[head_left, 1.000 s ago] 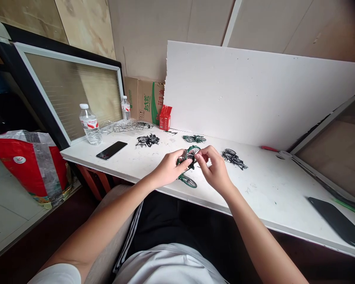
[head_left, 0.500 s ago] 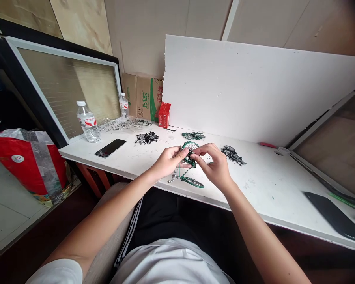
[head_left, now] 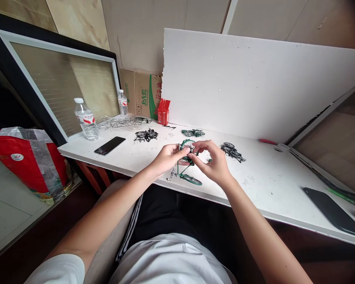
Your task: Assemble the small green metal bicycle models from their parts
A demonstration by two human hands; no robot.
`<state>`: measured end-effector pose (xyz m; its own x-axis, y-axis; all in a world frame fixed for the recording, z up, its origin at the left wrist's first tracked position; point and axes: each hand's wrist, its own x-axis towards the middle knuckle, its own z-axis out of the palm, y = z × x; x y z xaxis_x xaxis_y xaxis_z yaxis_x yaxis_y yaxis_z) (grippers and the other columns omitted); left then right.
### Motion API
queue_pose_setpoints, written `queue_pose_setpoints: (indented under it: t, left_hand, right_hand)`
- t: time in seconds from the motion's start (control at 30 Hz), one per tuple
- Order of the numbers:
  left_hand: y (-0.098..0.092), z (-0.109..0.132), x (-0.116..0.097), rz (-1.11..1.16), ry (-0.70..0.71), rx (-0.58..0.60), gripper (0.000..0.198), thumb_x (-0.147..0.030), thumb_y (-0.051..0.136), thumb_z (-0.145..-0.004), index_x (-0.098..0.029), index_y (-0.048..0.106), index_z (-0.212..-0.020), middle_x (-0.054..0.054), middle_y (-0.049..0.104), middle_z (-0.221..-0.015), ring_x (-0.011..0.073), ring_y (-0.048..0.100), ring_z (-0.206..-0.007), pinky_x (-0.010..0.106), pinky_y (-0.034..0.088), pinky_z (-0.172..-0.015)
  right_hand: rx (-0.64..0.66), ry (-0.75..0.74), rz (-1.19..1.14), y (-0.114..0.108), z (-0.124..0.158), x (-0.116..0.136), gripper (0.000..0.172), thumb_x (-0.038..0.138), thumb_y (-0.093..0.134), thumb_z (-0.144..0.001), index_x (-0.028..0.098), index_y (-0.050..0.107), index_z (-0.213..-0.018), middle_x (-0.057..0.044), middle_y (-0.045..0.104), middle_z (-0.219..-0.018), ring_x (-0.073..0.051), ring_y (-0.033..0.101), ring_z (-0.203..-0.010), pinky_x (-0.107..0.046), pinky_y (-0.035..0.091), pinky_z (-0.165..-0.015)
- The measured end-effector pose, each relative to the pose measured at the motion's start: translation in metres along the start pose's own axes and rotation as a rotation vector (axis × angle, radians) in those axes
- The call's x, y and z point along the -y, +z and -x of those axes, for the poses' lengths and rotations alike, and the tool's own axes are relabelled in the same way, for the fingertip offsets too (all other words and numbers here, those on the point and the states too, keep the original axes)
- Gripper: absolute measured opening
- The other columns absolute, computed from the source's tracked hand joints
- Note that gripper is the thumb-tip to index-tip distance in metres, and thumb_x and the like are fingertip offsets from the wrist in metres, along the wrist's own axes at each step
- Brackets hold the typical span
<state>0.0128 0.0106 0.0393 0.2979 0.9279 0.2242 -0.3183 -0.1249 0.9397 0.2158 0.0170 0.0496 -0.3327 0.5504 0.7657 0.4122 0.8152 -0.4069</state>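
A small green model bicycle [head_left: 192,180] is held up over the table's front edge, one wheel high and the other low, with silvery handlebars at lower left. My left hand [head_left: 166,161] grips it, thumb across the upper wheel and fingers behind. At that wheel's hub, the thumb and fingertips of my right hand [head_left: 213,162] close in from the right; any small part between them is too tiny to make out. Green model bicycle parts [head_left: 193,133] lie just behind. A cluster of black model parts [head_left: 146,135] is to the left, and another black cluster [head_left: 233,152] to the right.
On the white table [head_left: 263,173] are a phone [head_left: 110,145], a water bottle [head_left: 87,120] with a second behind it, clear wrapping with thin frames [head_left: 126,121], a red box [head_left: 163,112] and a dark flat slab [head_left: 333,211]. A white board [head_left: 239,83] leans behind.
The view has tilted slightly, so everything sits a little higher. My right fingertips have shifted at the wheel hub and look a bit more spread; my left hand keeps its hold.
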Motion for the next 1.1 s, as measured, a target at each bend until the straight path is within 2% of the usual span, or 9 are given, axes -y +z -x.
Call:
queue_pose_setpoints:
  t: [0.13, 0.27, 0.37, 0.53, 0.63, 0.7, 0.77, 0.97, 1.1]
  left_hand:
    - [-0.009, -0.006, 0.005, 0.02, -0.039, -0.022, 0.038, -0.046, 0.084, -0.091, -0.011, 0.076, -0.104, 0.014, 0.076, -0.116, 0.0268, 0.071, -0.11, 0.043, 0.065, -0.091]
    - [-0.019, -0.012, 0.007, 0.066, -0.147, -0.058, 0.031, -0.038, 0.082, -0.093, -0.009, 0.075, -0.101, 0.016, 0.077, -0.113, 0.0236, 0.075, -0.101, 0.036, 0.065, -0.088]
    - [-0.031, -0.018, 0.015, 0.108, -0.232, -0.119, 0.023, -0.031, 0.08, -0.094, -0.009, 0.075, -0.1, 0.016, 0.079, -0.108, 0.021, 0.077, -0.09, 0.034, 0.065, -0.086]
    - [-0.053, -0.03, 0.034, 0.169, -0.294, -0.222, 0.018, -0.025, 0.08, -0.092, -0.011, 0.072, -0.099, 0.015, 0.079, -0.104, 0.0193, 0.077, -0.086, 0.032, 0.065, -0.083]
    - [-0.058, -0.032, 0.038, 0.175, -0.292, -0.244, 0.02, -0.026, 0.081, -0.09, -0.012, 0.071, -0.1, 0.014, 0.079, -0.102, 0.0203, 0.077, -0.088, 0.03, 0.065, -0.081]
    - [-0.058, -0.032, 0.038, 0.165, -0.297, -0.244, 0.02, -0.026, 0.082, -0.09, -0.012, 0.071, -0.1, 0.014, 0.079, -0.102, 0.02, 0.077, -0.087, 0.029, 0.065, -0.08]
    - [-0.058, -0.032, 0.038, 0.162, -0.31, -0.234, 0.02, -0.026, 0.081, -0.091, -0.012, 0.071, -0.101, 0.015, 0.079, -0.104, 0.0195, 0.076, -0.087, 0.03, 0.065, -0.08]
    - [-0.062, -0.035, 0.048, 0.211, -0.329, -0.231, 0.021, -0.025, 0.081, -0.09, -0.013, 0.07, -0.103, 0.013, 0.079, -0.102, 0.0191, 0.077, -0.085, 0.028, 0.066, -0.079]
    - [-0.068, -0.038, 0.059, 0.272, -0.363, -0.262, 0.02, -0.023, 0.081, -0.09, -0.013, 0.07, -0.104, 0.012, 0.079, -0.099, 0.0152, 0.074, -0.074, 0.025, 0.065, -0.074]
  right_hand:
    - [-0.081, 0.062, -0.036, -0.006, -0.001, -0.01, 0.028, 0.047, 0.063, -0.106, 0.025, 0.065, -0.124, -0.009, 0.076, -0.108, -0.025, 0.074, -0.095, -0.045, 0.06, -0.092]
    - [-0.174, 0.153, 0.073, -0.016, -0.001, -0.046, 0.024, 0.042, 0.057, -0.108, 0.024, 0.067, -0.121, -0.009, 0.077, -0.101, -0.026, 0.074, -0.096, -0.045, 0.059, -0.088]
    - [-0.065, 0.268, 0.181, -0.018, 0.007, -0.086, 0.025, 0.034, 0.053, -0.106, 0.022, 0.073, -0.115, -0.011, 0.078, -0.107, -0.029, 0.072, -0.101, -0.048, 0.059, -0.09]
    - [0.317, 0.357, 0.373, -0.005, 0.031, -0.13, 0.038, 0.021, 0.047, -0.101, 0.017, 0.072, -0.13, -0.016, 0.075, -0.13, -0.036, 0.063, -0.127, -0.057, 0.05, -0.11]
    - [0.474, 0.406, 0.417, 0.008, 0.041, -0.135, 0.053, 0.026, 0.048, -0.103, 0.018, 0.054, -0.155, -0.017, 0.062, -0.156, -0.041, 0.044, -0.152, -0.06, 0.043, -0.119]
    - [0.544, 0.413, 0.42, 0.014, 0.045, -0.133, 0.058, 0.035, 0.049, -0.105, 0.02, 0.046, -0.161, -0.015, 0.055, -0.163, -0.044, 0.035, -0.159, -0.063, 0.039, -0.122]
    - [0.548, 0.397, 0.426, 0.017, 0.046, -0.131, 0.058, 0.041, 0.05, -0.106, 0.021, 0.046, -0.16, -0.015, 0.057, -0.161, -0.045, 0.031, -0.161, -0.065, 0.035, -0.125]
    - [0.395, 0.406, 0.237, 0.011, 0.045, -0.128, 0.067, 0.041, 0.061, -0.1, 0.02, 0.039, -0.16, -0.015, 0.071, -0.137, -0.037, 0.053, -0.14, -0.056, 0.044, -0.117]
    - [0.344, 0.404, 0.157, 0.01, 0.046, -0.13, 0.074, 0.04, 0.068, -0.094, 0.025, 0.037, -0.16, -0.015, 0.068, -0.14, -0.035, 0.059, -0.134, -0.054, 0.048, -0.113]
